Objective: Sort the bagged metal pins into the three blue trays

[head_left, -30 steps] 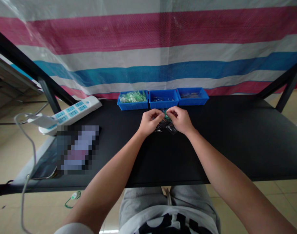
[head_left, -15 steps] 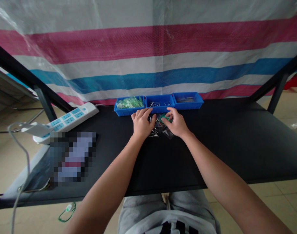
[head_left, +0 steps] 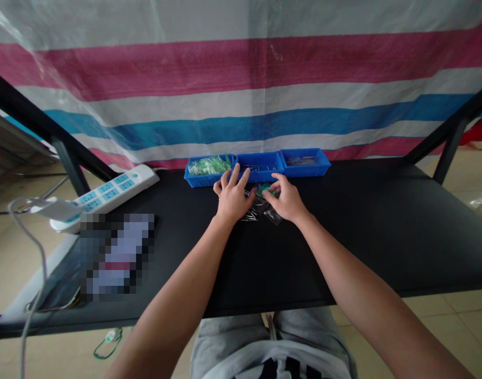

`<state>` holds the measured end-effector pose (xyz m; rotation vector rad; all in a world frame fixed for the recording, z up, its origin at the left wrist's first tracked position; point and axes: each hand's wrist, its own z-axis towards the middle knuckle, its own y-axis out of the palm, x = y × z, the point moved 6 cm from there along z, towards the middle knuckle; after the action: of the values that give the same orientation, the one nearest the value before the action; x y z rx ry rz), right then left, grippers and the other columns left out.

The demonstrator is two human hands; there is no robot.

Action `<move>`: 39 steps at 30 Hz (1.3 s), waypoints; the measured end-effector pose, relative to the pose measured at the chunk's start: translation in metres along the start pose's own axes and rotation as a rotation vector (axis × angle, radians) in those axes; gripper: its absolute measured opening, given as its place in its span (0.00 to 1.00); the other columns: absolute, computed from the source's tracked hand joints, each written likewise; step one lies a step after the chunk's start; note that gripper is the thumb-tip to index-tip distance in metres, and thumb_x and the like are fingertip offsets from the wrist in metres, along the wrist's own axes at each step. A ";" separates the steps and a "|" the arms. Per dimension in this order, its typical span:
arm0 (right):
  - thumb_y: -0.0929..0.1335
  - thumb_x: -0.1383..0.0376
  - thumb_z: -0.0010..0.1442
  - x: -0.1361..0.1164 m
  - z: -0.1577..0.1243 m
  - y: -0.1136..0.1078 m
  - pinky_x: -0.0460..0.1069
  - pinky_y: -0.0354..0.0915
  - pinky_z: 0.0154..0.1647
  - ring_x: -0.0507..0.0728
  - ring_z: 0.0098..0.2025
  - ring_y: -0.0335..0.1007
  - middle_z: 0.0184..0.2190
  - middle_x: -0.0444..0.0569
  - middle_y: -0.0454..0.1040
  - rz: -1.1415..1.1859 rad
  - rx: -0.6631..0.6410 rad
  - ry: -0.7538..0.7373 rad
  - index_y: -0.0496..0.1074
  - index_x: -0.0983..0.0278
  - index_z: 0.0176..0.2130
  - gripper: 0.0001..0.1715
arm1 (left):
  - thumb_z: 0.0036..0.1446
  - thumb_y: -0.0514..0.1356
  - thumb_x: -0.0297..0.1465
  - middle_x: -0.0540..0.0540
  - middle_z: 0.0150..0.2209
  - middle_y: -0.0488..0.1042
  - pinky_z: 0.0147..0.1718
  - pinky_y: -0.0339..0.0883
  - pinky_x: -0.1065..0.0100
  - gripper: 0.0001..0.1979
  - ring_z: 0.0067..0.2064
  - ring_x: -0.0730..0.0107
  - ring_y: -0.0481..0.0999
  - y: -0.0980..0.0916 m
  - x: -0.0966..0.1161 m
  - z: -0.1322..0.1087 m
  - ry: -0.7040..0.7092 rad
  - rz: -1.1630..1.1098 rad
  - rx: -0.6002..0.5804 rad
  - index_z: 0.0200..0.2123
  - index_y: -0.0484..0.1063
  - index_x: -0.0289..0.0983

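Observation:
My left hand [head_left: 235,199] is over a loose pile of silver screw-like pins [head_left: 250,215], its fingers spread toward the middle blue bin [head_left: 259,177]. Nothing shows between those fingers. On the other side of the pile, the thumb and fingertips of my right hand [head_left: 286,199] close on a small green item [head_left: 267,190], whose exact kind I cannot make out. A clear plastic bag [head_left: 273,215] lies by the pile, just under my right hand. Some thin metal pieces lie inside the middle bin.
The left blue bin [head_left: 189,179] holds green and clear packets; the right blue bin [head_left: 323,167] holds small dark pieces. A white power strip [head_left: 140,181] with a plugged-in charger lies at left, near a blurred-out phone-like object [head_left: 126,247]. A striped sheet [head_left: 260,100] hangs behind the black table [head_left: 383,226].
My left hand has shifted slightly right, its fingers lifting and spreading. A thin pale piece at its fingertips is no longer visible there. My right hand stays at the green item.

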<state>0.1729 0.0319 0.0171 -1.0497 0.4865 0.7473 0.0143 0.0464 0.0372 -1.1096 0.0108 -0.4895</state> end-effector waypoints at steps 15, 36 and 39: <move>0.69 0.66 0.57 -0.017 -0.001 0.003 0.54 0.64 0.43 0.58 0.38 0.68 0.31 0.49 0.75 -0.135 -0.113 -0.230 0.78 0.62 0.31 0.06 | 0.54 0.55 0.28 0.46 0.35 0.79 0.40 0.70 0.68 0.12 0.33 0.70 0.75 0.008 -0.041 0.000 -0.107 -0.536 0.096 0.35 0.78 0.36; 0.66 0.67 0.60 -0.006 0.002 -0.005 0.55 0.63 0.42 0.60 0.39 0.66 0.32 0.51 0.70 -0.222 -0.087 -0.185 0.73 0.63 0.29 0.08 | 0.59 0.55 0.33 0.45 0.34 0.78 0.38 0.68 0.67 0.15 0.34 0.68 0.75 0.006 -0.026 -0.004 -0.066 -0.560 0.053 0.46 0.74 0.34; 0.66 0.66 0.61 -0.012 0.002 -0.006 0.54 0.64 0.42 0.59 0.38 0.67 0.32 0.50 0.70 -0.121 -0.079 -0.211 0.72 0.63 0.30 0.08 | 0.61 0.53 0.35 0.44 0.34 0.77 0.37 0.66 0.68 0.13 0.35 0.68 0.74 0.004 -0.012 -0.005 0.056 -0.552 0.025 0.39 0.75 0.35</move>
<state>0.1696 0.0280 0.0291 -1.0502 0.2121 0.7642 0.0038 0.0478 0.0290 -1.0692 -0.2578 -1.0106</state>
